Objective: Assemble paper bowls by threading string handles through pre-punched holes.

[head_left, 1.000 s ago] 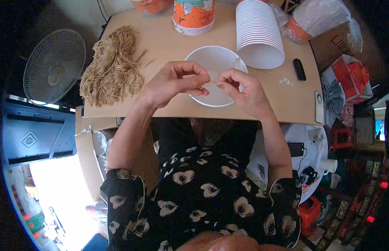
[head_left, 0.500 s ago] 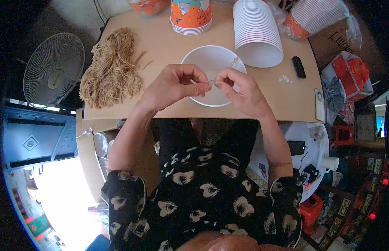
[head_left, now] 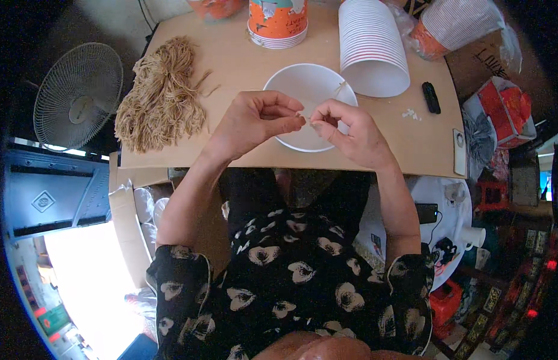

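- Table (head_left: 189,157): flat brown top, with goods along its far side and both hands above its near part.
- Fan (head_left: 82,110): round wire guard, standing just beyond the table's left edge.
- String bundle (head_left: 162,99): tan, heaped loosely on the left of the table, a few ends straying right.
- Stack of tubs (head_left: 372,45): white, nested, lying on its side with the open mouth facing the person.
- White tub (head_left: 291,84): mouth up, beneath the fingertips; a pale strand (head_left: 340,88) shows at its right rim.
- Orange tub (head_left: 279,24): printed, at the far edge, left of the stack.
- Left hand (head_left: 249,126): thumb and forefinger pinched close on a thin string, other fingers curled.
- Right hand (head_left: 357,135): thumb and forefinger likewise pinched on the string, fingertips just beside the left's.
- Black object (head_left: 431,98): oblong, lying right of the stack.
- String (head_left: 307,120): between both sets of fingertips, over the white tub; mostly hidden, knotting cannot be told.
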Demonstrator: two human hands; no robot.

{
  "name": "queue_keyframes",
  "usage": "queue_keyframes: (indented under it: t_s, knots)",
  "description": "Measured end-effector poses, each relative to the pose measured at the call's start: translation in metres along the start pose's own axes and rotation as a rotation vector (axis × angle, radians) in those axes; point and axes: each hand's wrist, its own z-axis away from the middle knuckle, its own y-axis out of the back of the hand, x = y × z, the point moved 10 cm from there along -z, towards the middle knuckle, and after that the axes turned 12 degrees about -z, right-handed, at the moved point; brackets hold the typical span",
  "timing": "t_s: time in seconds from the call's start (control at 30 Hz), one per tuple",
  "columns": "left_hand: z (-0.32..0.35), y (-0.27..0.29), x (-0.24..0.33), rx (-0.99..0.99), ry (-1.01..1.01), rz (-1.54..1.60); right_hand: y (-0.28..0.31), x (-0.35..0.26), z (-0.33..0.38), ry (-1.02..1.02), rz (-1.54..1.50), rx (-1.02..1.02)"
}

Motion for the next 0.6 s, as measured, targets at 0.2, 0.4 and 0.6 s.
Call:
queue_keyframes:
  t_s: [0.2,0.4,0.6]
  knots:
    - [-0.0023,-0.0012,-0.0049,-0.032,-0.005,0.002,0.0044,0.0055,-0.0004,-0.025,0.005,0.055]
    - [-0.0015,-0.0009,-0.0047,-0.034,-0.018,0.132,0.0106,0.0048,-0.0003,0.042,0.05,0.125]
    - [0.0016,-0.0052,0.0008,-0.079,-0.012,0.104,0.0051,-0.0013,-0.0014,0.069,0.119,0.076]
